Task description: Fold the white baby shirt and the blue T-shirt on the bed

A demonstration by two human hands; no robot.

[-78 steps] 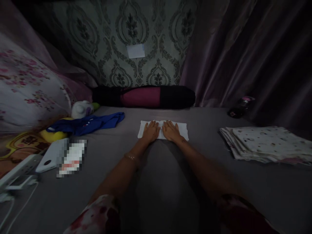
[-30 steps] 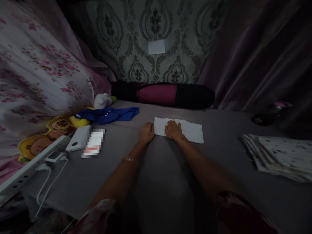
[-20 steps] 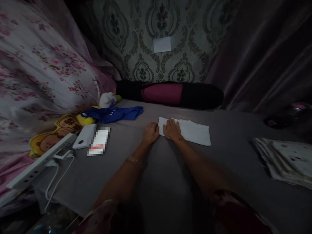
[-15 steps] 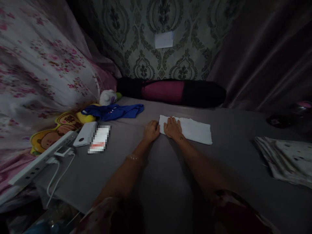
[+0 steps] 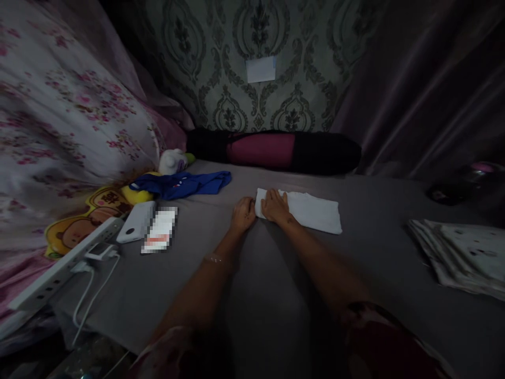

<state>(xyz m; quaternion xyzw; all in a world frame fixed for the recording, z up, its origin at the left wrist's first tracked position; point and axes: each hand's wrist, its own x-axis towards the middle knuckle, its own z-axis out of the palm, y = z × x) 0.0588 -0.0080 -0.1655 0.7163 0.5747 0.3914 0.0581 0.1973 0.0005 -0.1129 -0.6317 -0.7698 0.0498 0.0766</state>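
Observation:
A folded white cloth point(image 5: 315, 210) lies flat on the grey sheet in front of me, longer from left to right. My left hand point(image 5: 243, 213) is at the cloth's left edge, its fingers curled together and pinching there; the fingertips are partly hidden. On the cloth's left part rests my right hand point(image 5: 275, 206), palm down, with its fingers slightly bent and a little apart. The cloth's right part extends uncovered beyond it.
Left of my hands are blue clothing point(image 5: 181, 184), a white power bank point(image 5: 137, 221), a blurred-out flat item point(image 5: 160, 230) and a power strip point(image 5: 63, 263) with cables. A long black-and-pink bag point(image 5: 260, 149) lies along the wall. Folded fabric point(image 5: 461, 258) sits at right.
My right hand's fingers have drawn in and bent a little on the cloth. My left hand stays at the edge. The whole view has shifted slightly.

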